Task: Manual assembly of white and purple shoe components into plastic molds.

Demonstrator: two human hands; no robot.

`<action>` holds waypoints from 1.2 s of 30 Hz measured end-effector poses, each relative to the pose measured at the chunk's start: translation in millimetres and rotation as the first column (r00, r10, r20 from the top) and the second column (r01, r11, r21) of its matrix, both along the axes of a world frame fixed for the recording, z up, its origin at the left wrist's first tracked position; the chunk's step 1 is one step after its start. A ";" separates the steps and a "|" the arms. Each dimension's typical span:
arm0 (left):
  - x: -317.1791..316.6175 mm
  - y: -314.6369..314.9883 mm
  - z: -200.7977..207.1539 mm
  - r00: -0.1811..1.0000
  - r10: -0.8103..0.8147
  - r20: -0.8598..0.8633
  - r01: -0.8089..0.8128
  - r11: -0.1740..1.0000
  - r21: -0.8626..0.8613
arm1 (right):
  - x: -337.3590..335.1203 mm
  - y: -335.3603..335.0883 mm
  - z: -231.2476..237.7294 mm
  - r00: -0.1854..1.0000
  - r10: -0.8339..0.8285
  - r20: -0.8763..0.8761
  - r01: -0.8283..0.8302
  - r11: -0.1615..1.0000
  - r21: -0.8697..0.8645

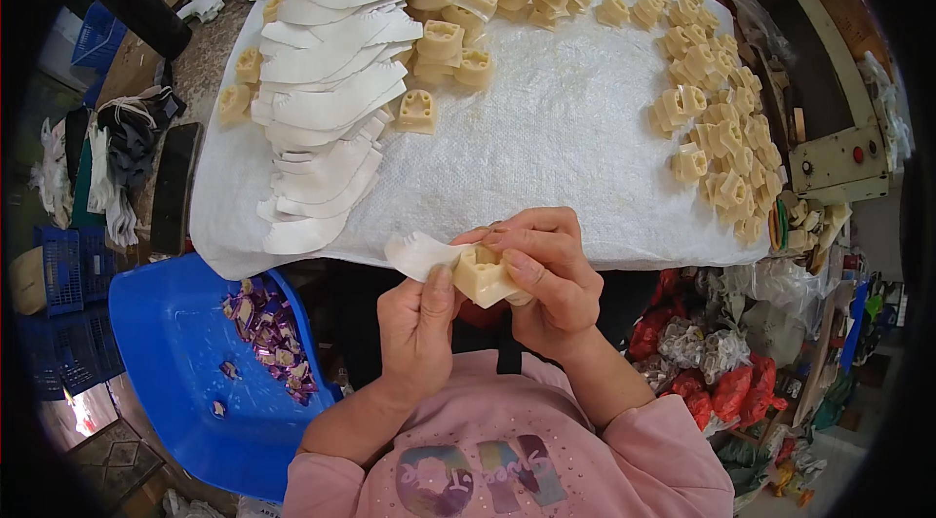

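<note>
Just in front of the table's near edge, both hands hold one cream plastic shoe heel, a hollow block with holes in its upper face. My left hand is closed on its left side, thumb pressed against it. My right hand grips the right side, with its fingers over the far edge. A curved white cover piece, thin with a notched edge, lies against the heel and sticks out leftward above my left thumb. The fingers hide how far it goes around the heel.
Overlapping white cover pieces form a long row on the white cloth. Loose cream heels cluster along the right and far side. A blue tub with purple scraps stands lower left. Red bags lie lower right.
</note>
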State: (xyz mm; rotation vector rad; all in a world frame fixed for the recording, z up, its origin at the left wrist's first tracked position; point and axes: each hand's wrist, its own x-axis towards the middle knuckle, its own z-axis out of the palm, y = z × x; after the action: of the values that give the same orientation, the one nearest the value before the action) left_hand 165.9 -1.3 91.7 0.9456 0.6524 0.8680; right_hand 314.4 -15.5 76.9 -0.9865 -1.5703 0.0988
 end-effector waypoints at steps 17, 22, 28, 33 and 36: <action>-11.6 17.2 13.0 0.874 0.287 -0.392 -0.115 0.906 0.408 | 1.6 -6.9 31.2 0.858 -0.186 0.479 0.279 0.952 -0.129; -8.2 12.1 1.9 0.871 0.281 -0.402 -0.083 0.892 0.445 | 0.2 -7.8 34.7 0.815 -0.081 0.574 0.291 0.914 -0.284; -1.1 10.5 -2.7 0.815 0.399 -0.420 0.008 0.717 0.697 | 2.0 -8.4 30.6 0.801 -0.012 0.598 0.254 0.913 -0.320; 3.9 8.2 -3.3 0.745 0.505 -0.436 0.124 0.537 0.834 | 11.4 -1.6 17.0 0.869 0.000 0.494 0.183 0.929 -0.322; -5.7 8.8 -3.0 0.878 0.285 -0.385 -0.056 0.860 0.508 | 14.8 -0.6 14.3 0.943 0.034 0.330 0.072 0.950 -0.303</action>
State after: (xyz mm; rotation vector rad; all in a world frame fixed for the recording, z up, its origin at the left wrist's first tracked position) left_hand 160.2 7.5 88.7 1.5941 0.9547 1.0085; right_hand 329.2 -16.1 91.2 -1.3191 -1.8919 0.1784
